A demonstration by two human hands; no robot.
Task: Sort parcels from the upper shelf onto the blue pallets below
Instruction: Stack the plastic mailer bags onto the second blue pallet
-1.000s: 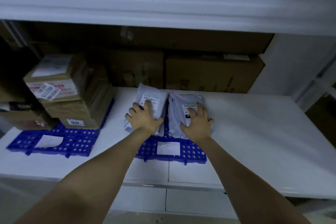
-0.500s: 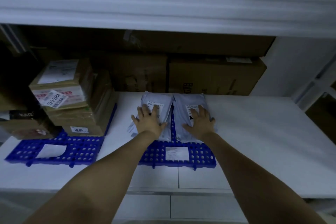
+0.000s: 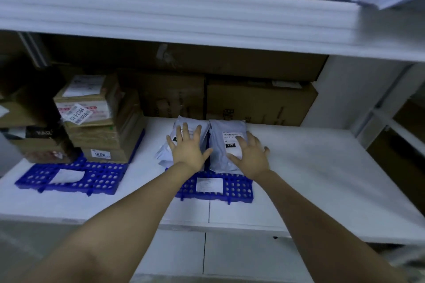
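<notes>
While spread flat, the left hand (image 3: 187,151) covers the left parcel (image 3: 164,156), the right hand (image 3: 250,159) the right parcel (image 3: 220,156).

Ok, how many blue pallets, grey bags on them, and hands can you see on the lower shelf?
Blue pallets: 2, left pallet and middle pallet
Grey bags: 2, left bag and right bag
Hands: 2, left hand and right hand
Total: 6
</notes>
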